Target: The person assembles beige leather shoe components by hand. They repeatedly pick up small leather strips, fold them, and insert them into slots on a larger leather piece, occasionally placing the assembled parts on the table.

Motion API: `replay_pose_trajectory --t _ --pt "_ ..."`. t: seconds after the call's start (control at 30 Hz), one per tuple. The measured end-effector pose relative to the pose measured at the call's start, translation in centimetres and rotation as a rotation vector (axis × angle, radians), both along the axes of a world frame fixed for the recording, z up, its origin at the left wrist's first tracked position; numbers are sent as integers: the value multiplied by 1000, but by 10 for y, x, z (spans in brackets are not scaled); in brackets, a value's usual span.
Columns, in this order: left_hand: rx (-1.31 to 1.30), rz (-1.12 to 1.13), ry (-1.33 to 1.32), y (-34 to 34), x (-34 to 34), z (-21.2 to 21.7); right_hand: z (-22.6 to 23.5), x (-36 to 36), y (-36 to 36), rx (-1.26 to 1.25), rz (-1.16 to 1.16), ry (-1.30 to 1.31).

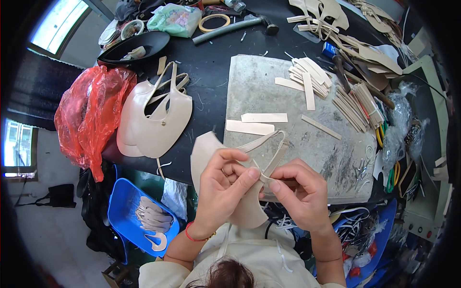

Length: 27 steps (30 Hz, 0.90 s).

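A beige leather shoe upper (203,147) with thin straps hangs between my two hands, over the near edge of the table. My left hand (218,189) grips it, thumb pressed against the spot where the straps cross. My right hand (303,194) pinches a narrow strap there between thumb and fingertips. Beyond the hands, the strap's loop rises over a grey stone slab (261,77). Cream strips (264,118) lie on the slab just past the loop. To the left, more stitched beige uppers (156,127) with a small round stud rest on the table.
A red plastic bag (91,113) sits at the left, near a black dish (161,43). At the back are a hammer (230,30) and a tape roll (214,22). Bundled strips (350,108) cover the slab's right side. A blue tray (120,204) stands lower left.
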State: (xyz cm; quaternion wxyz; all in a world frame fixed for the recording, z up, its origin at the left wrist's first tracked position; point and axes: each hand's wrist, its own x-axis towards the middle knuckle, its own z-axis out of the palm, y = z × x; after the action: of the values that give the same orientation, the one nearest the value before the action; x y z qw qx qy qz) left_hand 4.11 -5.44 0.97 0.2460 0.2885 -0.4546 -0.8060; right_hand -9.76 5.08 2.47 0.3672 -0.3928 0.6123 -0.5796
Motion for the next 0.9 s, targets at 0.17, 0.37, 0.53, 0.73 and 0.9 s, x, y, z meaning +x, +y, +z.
replay_pose_trajectory --t 0.17,0.37,0.53,0.73,0.9 --pt "-253 -6 -95 12 -3 9 4 3 1 15 -39 181" --pt "-46 -83 -85 9 2 -3 -5 16 8 61 -203 115" --pt "-32 -40 -75 13 0 -2 -7 15 12 25 -195 166" --pt "2 -56 -62 12 -1 0 -5 12 11 35 -184 162" --pt "18 -91 -67 14 -2 0 -4 11 10 38 -217 165"
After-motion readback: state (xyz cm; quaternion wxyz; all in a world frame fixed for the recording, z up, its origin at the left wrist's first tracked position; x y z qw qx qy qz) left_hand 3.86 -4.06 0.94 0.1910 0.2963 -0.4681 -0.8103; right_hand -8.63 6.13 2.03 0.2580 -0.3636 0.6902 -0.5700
